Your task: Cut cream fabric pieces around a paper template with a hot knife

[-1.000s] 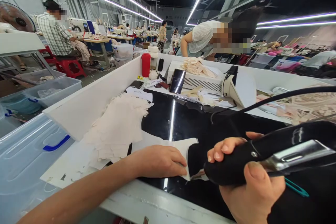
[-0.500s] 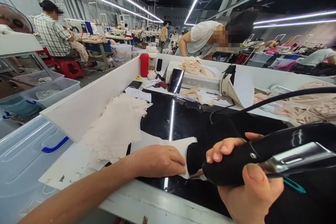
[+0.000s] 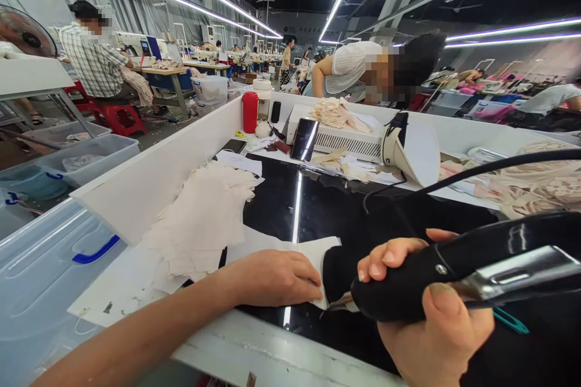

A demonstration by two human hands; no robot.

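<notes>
My left hand [image 3: 276, 278] lies palm down on a white piece of cloth [image 3: 313, 249], fingers stretched forward and pressing its right end against the glossy black tabletop [image 3: 272, 193]. My right hand [image 3: 436, 320] is wrapped round black corded electric scissors [image 3: 399, 284] with a metal lever on the side. Their metal tip points left and sits at the cloth's near right corner, close to my left fingertips. A pile of pale pink cut pieces [image 3: 209, 211] lies beyond my left forearm. Partly hidden behind my right hand is a teal tool [image 3: 511, 319].
A white raised wall [image 3: 154, 181] edges the table. At the back are a red bottle [image 3: 249, 112], a phone [image 3: 304, 139] and a white vented machine [image 3: 349, 145]. The black cord [image 3: 499, 164] arches over the right side. A co-worker [image 3: 358, 69] bends beyond the wall.
My right hand and the electric scissors have shifted very slightly right. My left hand and the cloth stay put. The co-worker's head beyond the wall has dipped a little.
</notes>
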